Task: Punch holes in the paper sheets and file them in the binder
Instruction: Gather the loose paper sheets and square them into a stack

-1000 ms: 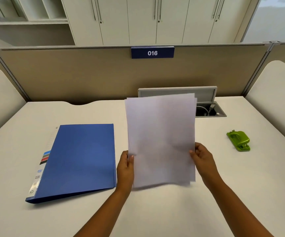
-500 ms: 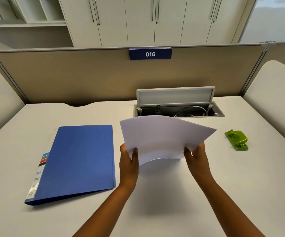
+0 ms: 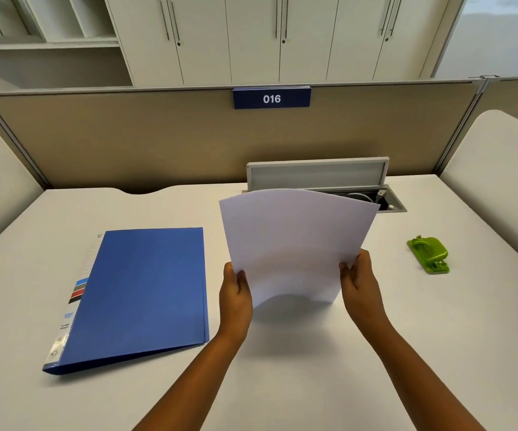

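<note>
Paper sheets (image 3: 292, 244) are gripped by left hand (image 3: 235, 293) and right hand (image 3: 360, 283) fingers, bowed for squaring, between binder (image 3: 139, 290) and punch (image 3: 429, 254).

White paper sheets (image 3: 295, 244) stand bowed above the bench's middle, a closed blue binder (image 3: 139, 293) lies flat toward the left edge, and a green hole punch (image 3: 429, 255) sits near the right edge.
</note>
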Available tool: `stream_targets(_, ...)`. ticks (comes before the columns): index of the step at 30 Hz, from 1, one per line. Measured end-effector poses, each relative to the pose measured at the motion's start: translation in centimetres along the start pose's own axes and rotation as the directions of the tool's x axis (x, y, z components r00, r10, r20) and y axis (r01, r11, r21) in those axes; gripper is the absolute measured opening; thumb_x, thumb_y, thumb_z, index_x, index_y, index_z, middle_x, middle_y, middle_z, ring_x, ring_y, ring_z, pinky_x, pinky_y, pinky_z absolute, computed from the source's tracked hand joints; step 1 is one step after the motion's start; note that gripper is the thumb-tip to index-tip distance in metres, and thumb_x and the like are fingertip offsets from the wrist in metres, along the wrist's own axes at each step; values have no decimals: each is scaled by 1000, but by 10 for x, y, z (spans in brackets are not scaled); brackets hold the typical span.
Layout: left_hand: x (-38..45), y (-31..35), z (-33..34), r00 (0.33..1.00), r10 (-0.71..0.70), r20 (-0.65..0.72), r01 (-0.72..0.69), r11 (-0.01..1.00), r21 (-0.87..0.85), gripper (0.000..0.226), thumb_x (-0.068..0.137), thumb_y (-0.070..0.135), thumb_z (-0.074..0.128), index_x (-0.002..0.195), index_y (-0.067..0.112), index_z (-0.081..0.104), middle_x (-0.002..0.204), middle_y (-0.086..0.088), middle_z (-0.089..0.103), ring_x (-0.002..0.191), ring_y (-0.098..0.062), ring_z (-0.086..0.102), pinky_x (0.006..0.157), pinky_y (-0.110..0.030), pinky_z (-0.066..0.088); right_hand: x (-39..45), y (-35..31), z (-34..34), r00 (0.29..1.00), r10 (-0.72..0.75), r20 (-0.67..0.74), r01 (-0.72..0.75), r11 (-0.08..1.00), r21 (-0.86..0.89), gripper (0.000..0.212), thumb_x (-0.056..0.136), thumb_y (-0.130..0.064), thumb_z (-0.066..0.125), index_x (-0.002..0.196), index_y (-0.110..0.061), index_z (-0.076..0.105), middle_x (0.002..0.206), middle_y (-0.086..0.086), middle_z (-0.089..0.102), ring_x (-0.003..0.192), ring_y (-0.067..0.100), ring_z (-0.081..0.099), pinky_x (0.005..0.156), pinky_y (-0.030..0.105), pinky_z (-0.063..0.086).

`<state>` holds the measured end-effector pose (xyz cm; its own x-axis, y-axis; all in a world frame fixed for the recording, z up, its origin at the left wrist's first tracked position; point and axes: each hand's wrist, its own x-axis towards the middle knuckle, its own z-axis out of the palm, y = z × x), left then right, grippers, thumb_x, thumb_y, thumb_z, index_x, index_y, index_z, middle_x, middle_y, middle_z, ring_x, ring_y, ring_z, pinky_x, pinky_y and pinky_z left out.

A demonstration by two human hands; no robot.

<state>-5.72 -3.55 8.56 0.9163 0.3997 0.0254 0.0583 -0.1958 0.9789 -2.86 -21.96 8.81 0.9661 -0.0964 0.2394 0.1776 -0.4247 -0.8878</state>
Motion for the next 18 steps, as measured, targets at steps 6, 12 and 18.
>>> stream_targets(6,0,7,6,999,26,18,-26,1000,-10,33,99,12,31,131,10,39,113,6,48,103,-9,47,89,-20,38,1,-4,-2,999,-36,-13,36,999,-39,9,96,-6,38,97,-14,38,81,-12,48,74,5,51,61,1,39)
stream_targets(12,0,-5,5,999,-32,20,32,999,4,34,98,14,32,131,10,40,123,-6,53,109,-17,51,95,-28,42,4,-2,-4,999,-8,49,15,989,-146,14,96,-8,37,109,-6,42,96,2,51,80,20,50,66,13,38)
stream_targets(18,2,-3,4,1000,-24,16,24,1000,-18,33,98,13,32,130,9,42,114,1,51,103,-11,48,91,-23,40,9,-5,-9,998,-15,58,25,983,-180,19,96,-8,37,114,-2,43,93,3,52,74,17,50,60,9,37)
